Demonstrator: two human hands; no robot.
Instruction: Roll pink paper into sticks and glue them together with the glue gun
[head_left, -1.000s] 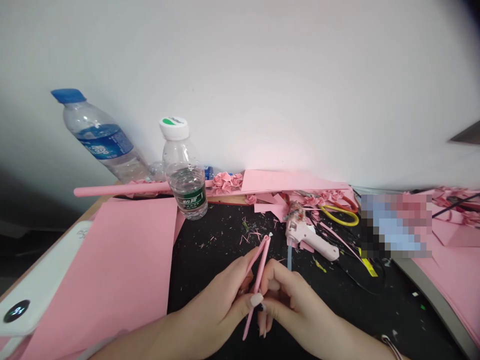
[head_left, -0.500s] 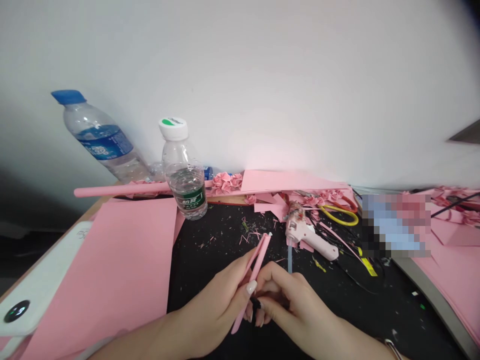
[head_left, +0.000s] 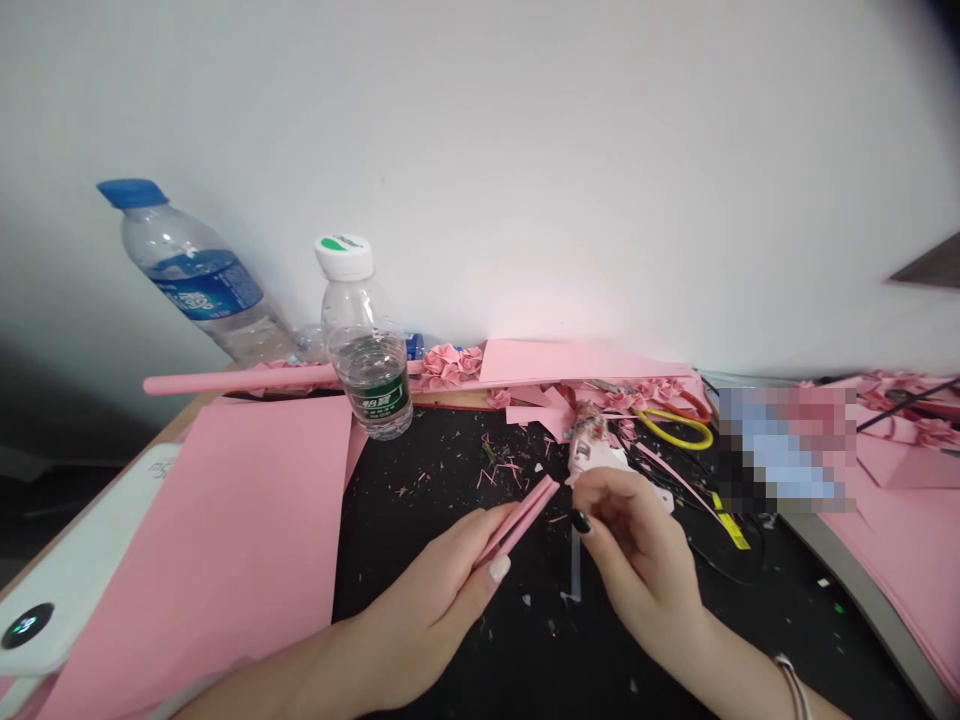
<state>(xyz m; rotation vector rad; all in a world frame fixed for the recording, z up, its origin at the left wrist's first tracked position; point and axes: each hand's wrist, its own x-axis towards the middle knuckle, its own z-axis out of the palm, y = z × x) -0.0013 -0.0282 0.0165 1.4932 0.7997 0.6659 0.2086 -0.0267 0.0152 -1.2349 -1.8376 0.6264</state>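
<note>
My left hand (head_left: 431,610) is closed around a folded pink paper strip (head_left: 534,508), pinched under the thumb. The strip looks doubled into two narrow lengths that meet at the upper right end, with a dark gap between them. Just right of that end, my right hand (head_left: 645,560) is raised with thumb and forefinger curled toward each other. Whatever is between its fingertips, if anything, is too small to make out. Behind the right hand lies a glue gun (head_left: 596,455), partly covered by it, with a clear glue stick (head_left: 575,560) sticking out.
Pink sheets (head_left: 262,490) lie on the left beside a white device (head_left: 82,570). A water bottle (head_left: 371,370) and a larger leaning bottle (head_left: 202,285) stand at the back. Yellow-handled scissors (head_left: 679,430), paper roses (head_left: 446,362) and scraps sit along the wall. Bits litter the black mat (head_left: 420,510).
My right hand has moved away from the strip, up and to the right, in front of the glue gun. In my left hand the strip has tilted further to the right.
</note>
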